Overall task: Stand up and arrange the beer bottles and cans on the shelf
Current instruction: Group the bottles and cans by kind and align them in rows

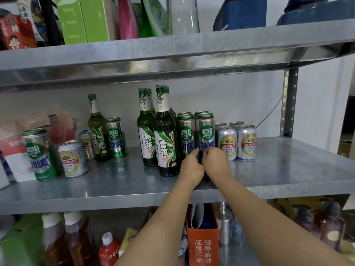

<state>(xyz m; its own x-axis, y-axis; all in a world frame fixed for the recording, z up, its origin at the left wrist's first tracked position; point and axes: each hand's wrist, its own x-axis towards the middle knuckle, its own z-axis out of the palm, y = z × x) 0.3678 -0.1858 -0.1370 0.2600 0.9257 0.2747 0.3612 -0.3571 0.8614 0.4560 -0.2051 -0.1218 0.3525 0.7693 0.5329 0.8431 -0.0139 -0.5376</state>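
On the metal shelf (292,169), green beer bottles (166,143) stand upright in a tight group at the middle. Tall green cans (186,134) stand to their right, then several short silver cans (246,143). My left hand (192,168) and my right hand (216,162) meet at the foot of the front right tall green can (206,131), fingers curled around its base, which they hide. Further left and apart stand another green bottle (98,131), a tall green can (115,138), a small can (86,144), a short silver can (72,159) and a tall green can (41,154).
The upper shelf's edge (172,54) hangs low over the bottle tops. A steel upright (288,102) stands at the back right. Packets and a red-white bag (13,150) crowd the left end. Below are an orange bag (202,239) and drink bottles (76,237).
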